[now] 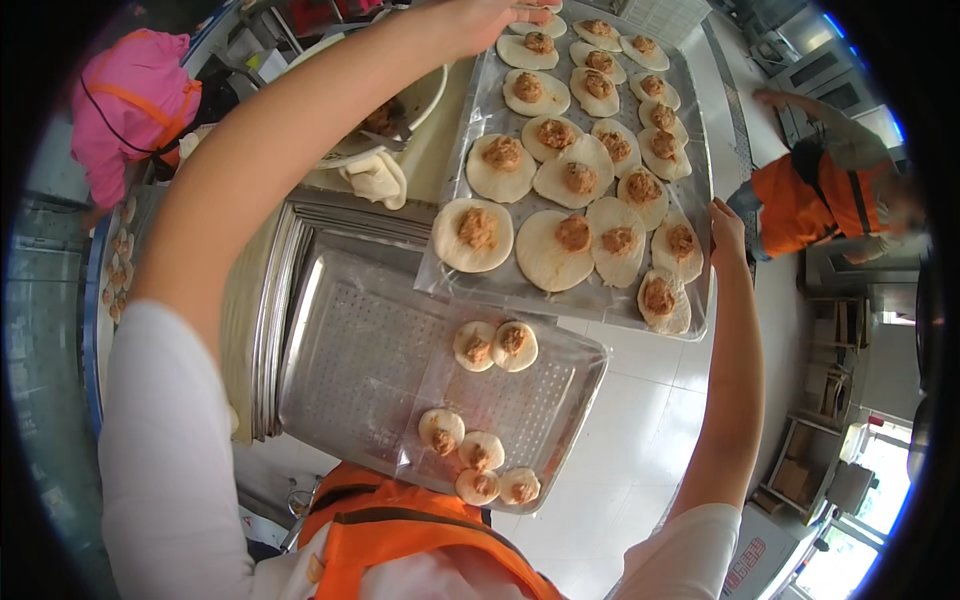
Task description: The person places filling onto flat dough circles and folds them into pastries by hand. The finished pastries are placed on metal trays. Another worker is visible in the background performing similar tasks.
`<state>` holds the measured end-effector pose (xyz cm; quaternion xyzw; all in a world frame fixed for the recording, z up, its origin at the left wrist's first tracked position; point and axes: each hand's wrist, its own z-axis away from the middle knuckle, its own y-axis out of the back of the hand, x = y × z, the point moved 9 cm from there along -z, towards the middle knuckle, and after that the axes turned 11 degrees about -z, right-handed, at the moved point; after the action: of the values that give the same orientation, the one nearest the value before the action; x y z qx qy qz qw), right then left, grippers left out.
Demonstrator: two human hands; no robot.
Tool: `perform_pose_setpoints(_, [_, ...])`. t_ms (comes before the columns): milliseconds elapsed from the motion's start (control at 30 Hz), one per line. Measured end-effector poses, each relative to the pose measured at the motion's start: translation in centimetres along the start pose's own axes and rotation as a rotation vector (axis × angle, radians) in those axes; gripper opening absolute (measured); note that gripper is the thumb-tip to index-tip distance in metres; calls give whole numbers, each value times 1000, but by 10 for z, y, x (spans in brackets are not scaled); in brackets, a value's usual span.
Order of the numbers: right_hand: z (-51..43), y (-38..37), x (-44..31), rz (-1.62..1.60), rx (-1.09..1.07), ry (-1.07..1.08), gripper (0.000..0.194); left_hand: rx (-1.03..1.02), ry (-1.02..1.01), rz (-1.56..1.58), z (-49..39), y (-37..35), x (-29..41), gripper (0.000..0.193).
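A perforated metal tray [457,281], lined with clear plastic film, carries many flat dough rounds [553,262], each topped with a lump of minced filling [478,229]. My right hand [726,229] grips its right rim. At the top of the view, my left hand [521,13] reaches to the tray's far left corner, fingers over a dough round; the picture edge cuts it off, so its hold is unclear. Nearer my body lies a second perforated tray [352,352], partly overlapped by the first, with several smaller filled rounds [478,346] on its right half.
Stacked metal trays [270,337] rest on the worktop at left. Behind my left arm stands a large white bowl [435,97] with filling and a utensil, beside a pale cloth [379,180]. A person in pink [135,105] works at left; another in an orange apron [817,199] stands at right.
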<state>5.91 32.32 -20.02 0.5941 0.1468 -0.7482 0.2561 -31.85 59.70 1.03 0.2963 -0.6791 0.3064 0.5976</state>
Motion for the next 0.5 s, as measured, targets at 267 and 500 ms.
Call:
perform_pose_setpoints(267, [234, 11, -44, 80, 229, 414, 32, 69, -8, -11, 327, 51, -28, 17])
perform_pose_setpoints(500, [523, 1, 117, 1, 237, -148, 24, 48, 712, -201, 412, 2, -282, 62])
